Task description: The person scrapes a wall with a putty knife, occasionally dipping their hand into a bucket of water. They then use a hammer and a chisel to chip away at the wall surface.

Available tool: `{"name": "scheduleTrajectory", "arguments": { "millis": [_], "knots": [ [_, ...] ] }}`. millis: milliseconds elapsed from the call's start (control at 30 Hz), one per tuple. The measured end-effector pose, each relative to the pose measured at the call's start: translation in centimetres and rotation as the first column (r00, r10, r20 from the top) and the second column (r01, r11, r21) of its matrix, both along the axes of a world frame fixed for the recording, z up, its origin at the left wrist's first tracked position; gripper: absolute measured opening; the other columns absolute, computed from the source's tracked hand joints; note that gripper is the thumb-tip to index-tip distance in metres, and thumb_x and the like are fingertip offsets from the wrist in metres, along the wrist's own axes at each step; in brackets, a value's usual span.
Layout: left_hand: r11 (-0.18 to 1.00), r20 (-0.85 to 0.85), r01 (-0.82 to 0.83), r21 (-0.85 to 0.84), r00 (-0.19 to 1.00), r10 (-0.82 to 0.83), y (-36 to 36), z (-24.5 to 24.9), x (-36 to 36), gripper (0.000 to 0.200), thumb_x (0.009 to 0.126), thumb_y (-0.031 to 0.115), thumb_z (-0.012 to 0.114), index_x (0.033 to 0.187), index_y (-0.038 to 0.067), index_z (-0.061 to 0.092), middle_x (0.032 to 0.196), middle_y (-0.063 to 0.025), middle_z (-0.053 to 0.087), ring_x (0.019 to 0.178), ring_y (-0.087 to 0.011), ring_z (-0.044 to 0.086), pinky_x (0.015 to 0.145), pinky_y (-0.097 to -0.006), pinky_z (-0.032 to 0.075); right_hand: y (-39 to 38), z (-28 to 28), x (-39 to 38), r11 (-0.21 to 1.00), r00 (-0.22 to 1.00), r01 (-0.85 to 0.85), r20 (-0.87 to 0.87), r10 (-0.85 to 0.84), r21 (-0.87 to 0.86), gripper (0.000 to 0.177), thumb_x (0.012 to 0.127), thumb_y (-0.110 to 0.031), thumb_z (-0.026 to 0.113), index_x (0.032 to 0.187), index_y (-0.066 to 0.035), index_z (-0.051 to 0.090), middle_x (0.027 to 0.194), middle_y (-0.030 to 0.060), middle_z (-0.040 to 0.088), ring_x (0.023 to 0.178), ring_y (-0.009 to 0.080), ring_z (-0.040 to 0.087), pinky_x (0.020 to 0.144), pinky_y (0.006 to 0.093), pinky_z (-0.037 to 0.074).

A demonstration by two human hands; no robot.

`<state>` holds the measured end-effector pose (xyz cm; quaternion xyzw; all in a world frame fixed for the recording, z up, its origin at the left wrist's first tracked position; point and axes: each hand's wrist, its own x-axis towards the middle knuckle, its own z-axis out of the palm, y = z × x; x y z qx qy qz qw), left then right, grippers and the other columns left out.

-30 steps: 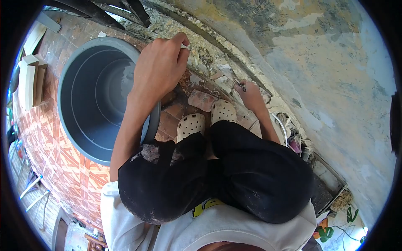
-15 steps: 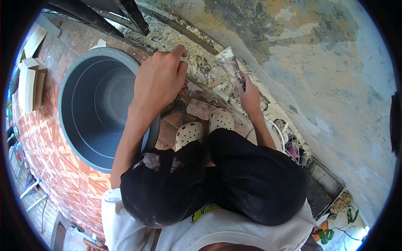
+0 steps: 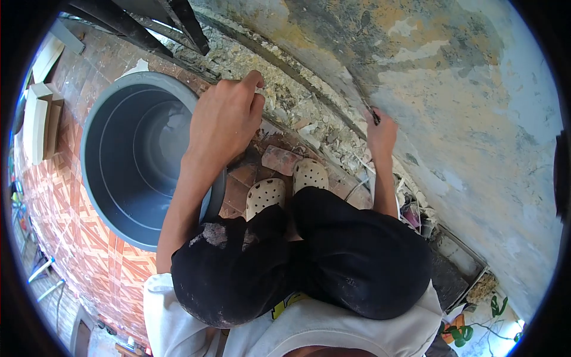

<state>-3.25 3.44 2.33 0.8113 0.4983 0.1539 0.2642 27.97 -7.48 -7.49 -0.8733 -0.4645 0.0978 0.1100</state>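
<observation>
My right hand [image 3: 382, 134] is closed around the dark handle of a putty knife [image 3: 360, 92]. Its thin blade shows edge-on, against the lower part of the patchy wall [image 3: 428, 83]. My left hand [image 3: 223, 116] hangs over the near rim side of the large grey tub [image 3: 95, 125], back of the hand up, its fingers curled. What those fingers hold, if anything, is hidden beneath the hand. Below and between the hands runs a ledge of crumbled plaster [image 3: 303, 113] along the foot of the wall.
A reddish brick piece [image 3: 279, 159] lies just ahead of my beige clogs [image 3: 266, 196]. Dark metal bars [image 3: 187, 27] stand at the upper left. Cardboard pieces [image 3: 38, 125] rest on the tiled floor. A grey box [image 3: 461, 256] and a plant [image 3: 461, 333] are at the lower right.
My right hand has moved right with the putty knife, from the rubble ledge to the wall, and the blade has turned edge-on. My left hand has stayed nearly in place.
</observation>
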Motion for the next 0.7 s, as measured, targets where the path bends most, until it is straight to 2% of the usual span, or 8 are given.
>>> {"name": "scheduleTrajectory", "arguments": {
  "millis": [133,233,333,433,533,567,667,700],
  "knots": [
    [1.0,-0.01,-0.002,-0.01,1.0,0.002,0.0,-0.1,0.0,0.02,0.081,0.01,0.053,0.098,0.004,0.062,0.063,-0.0205,0.059,0.067,-0.0393,0.06,0.066,-0.0477,0.047,-0.6,0.9,1.5,0.998,0.998,-0.019,0.056,0.022,-0.054,0.029,0.087,-0.03,0.063,0.104,-0.007,0.07,0.089,0.0203,0.068,0.083,0.0366,0.065,0.076,0.0413,0.049],
    [1.0,-0.021,-0.002,-0.024,1.0,0.002,-0.1,-0.1,0.0,0.02,0.082,0.01,0.053,0.099,0.004,0.062,0.063,-0.0202,0.059,0.068,-0.0394,0.061,0.066,-0.0478,0.047,-0.8,1.6,0.9,0.995,0.995,-0.098,-0.012,0.098,-0.005,0.031,0.087,-0.031,0.063,0.105,-0.006,0.069,0.09,0.0201,0.068,0.084,0.0362,0.065,0.076,0.0408,0.049],
    [1.0,-0.025,-0.004,-0.027,1.0,0.003,0.0,0.0,0.0,0.02,0.082,0.01,0.054,0.099,0.004,0.062,0.063,-0.0201,0.059,0.068,-0.0395,0.061,0.066,-0.0479,0.047,-0.4,2.5,-0.6,0.985,0.983,-0.13,-0.147,0.113,-0.113,0.032,0.087,-0.031,0.062,0.105,-0.005,0.068,0.092,0.0203,0.068,0.087,0.0363,0.064,0.079,0.0413,0.049],
    [0.999,-0.03,-0.003,-0.044,1.0,0.001,0.0,0.2,0.0,0.02,0.082,0.011,0.054,0.099,0.004,0.062,0.063,-0.0202,0.059,0.067,-0.0396,0.061,0.066,-0.0482,0.047,0.4,2.8,-2.2,0.897,0.962,-0.249,-0.203,0.185,-0.364,0.031,0.087,-0.03,0.062,0.107,-0.006,0.066,0.095,0.021,0.067,0.092,0.0377,0.063,0.082,0.0428,0.048],
    [0.999,-0.029,-0.003,-0.05,1.0,0.002,0.0,0.2,-0.1,0.021,0.082,0.011,0.054,0.099,0.004,0.062,0.063,-0.0203,0.059,0.067,-0.0399,0.06,0.066,-0.0485,0.047,0.6,2.2,-3.5,0.889,0.905,-0.368,-0.324,0.276,-0.271,0.034,0.086,-0.029,0.062,0.113,-0.007,0.063,0.097,0.022,0.066,0.095,0.0391,0.061,0.084,0.0444,0.047],
    [0.999,-0.029,-0.004,-0.048,1.0,0.003,0.0,0.2,-0.1,0.021,0.082,0.011,0.054,0.1,0.004,0.062,0.063,-0.0203,0.059,0.067,-0.04,0.06,0.066,-0.0485,0.047,0.6,1.7,-3.9,0.88,0.903,-0.382,-0.318,0.289,-0.284,0.039,0.085,-0.028,0.063,0.118,-0.009,0.058,0.099,0.0221,0.066,0.094,0.0396,0.062,0.083,0.045,0.047],
    [0.998,-0.028,0.008,-0.061,1.0,-0.01,0.1,0.1,-0.2,0.021,0.081,0.01,0.053,0.099,0.004,0.062,0.065,-0.0206,0.06,0.067,-0.0402,0.06,0.066,-0.0488,0.047,0.9,0.8,-5.0,0.889,0.875,-0.409,-0.366,0.316,-0.209,0.042,0.085,-0.028,0.063,0.121,-0.009,0.055,0.099,0.0217,0.066,0.095,0.0399,0.061,0.084,0.0454,0.047],
    [0.998,-0.024,0.01,-0.061,1.0,-0.011,0.1,0.1,-0.3,0.021,0.081,0.01,0.053,0.099,0.004,0.062,0.065,-0.0207,0.06,0.067,-0.0402,0.06,0.066,-0.0491,0.047,1.5,1.3,-5.6,0.892,0.869,-0.376,-0.43,0.244,-0.252,0.041,0.086,-0.028,0.063,0.121,-0.01,0.055,0.098,0.0227,0.065,0.092,0.0408,0.06,0.085,0.0462,0.046]
  ]
}}
